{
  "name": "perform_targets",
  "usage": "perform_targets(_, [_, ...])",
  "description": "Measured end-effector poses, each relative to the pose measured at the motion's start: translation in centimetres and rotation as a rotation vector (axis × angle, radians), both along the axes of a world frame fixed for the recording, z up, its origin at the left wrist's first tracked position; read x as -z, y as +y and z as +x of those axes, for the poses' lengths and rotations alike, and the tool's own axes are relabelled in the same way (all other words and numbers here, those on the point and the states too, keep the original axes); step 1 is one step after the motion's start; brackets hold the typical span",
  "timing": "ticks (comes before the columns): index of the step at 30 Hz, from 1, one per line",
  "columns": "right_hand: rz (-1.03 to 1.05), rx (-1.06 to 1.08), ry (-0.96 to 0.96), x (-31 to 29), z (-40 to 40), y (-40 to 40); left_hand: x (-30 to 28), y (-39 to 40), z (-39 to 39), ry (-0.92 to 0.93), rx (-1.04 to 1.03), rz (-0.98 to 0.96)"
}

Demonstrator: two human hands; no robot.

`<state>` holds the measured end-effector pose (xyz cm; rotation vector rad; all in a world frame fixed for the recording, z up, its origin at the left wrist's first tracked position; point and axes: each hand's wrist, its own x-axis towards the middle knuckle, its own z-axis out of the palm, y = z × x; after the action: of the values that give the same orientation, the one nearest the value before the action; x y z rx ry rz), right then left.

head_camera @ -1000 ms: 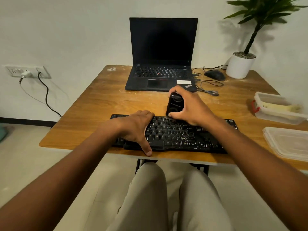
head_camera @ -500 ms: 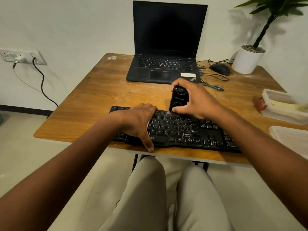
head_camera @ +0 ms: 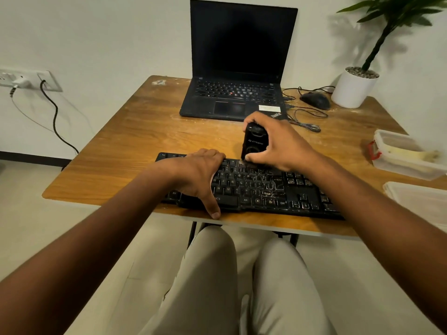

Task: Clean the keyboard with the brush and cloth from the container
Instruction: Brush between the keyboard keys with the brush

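A black keyboard (head_camera: 263, 192) with dusty keys lies along the front edge of the wooden table (head_camera: 150, 141). My left hand (head_camera: 200, 172) grips its left part, fingers curled over the far edge and thumb down at the near edge. My right hand (head_camera: 278, 143) holds a black block-shaped brush (head_camera: 254, 143) upright, its bristle end touching the top key rows near the keyboard's middle. A clear container (head_camera: 401, 155) at the right edge holds a yellowish cloth (head_camera: 416, 155).
A black laptop (head_camera: 237, 68) stands open behind the keyboard. A mouse (head_camera: 315, 100) with a looped cable and a white potted plant (head_camera: 353, 88) sit at the back right. A clear lid (head_camera: 420, 201) lies at the right edge. My knees are under the table.
The camera has tilted down and moved closer. The brush has shifted only slightly along the top key rows. My left hand keeps its hold on the keyboard.
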<state>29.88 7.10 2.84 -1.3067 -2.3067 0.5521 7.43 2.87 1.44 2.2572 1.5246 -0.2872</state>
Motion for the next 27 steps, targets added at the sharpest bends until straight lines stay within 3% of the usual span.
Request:
perform_targets(4, [-0.047, 0.022, -0.121, -1.1, 3.3, 0.1, 0.2, 0.0, 0.0, 0.011, 0.000, -0.003])
perform_targets(10, [-0.055, -0.002, 0.088, -1.6, 1.7, -0.9, 0.3, 0.1, 0.1, 0.001, 0.000, -0.001])
perform_targets(20, [0.016, 0.002, 0.045, 0.1, 0.0, 2.5, 0.6, 0.4, 0.0, 0.030, 0.019, -0.011])
perform_targets(27, [-0.027, -0.086, 0.073, -0.4, -0.1, 0.1, 0.5, 0.3, 0.0, 0.006, 0.011, -0.006])
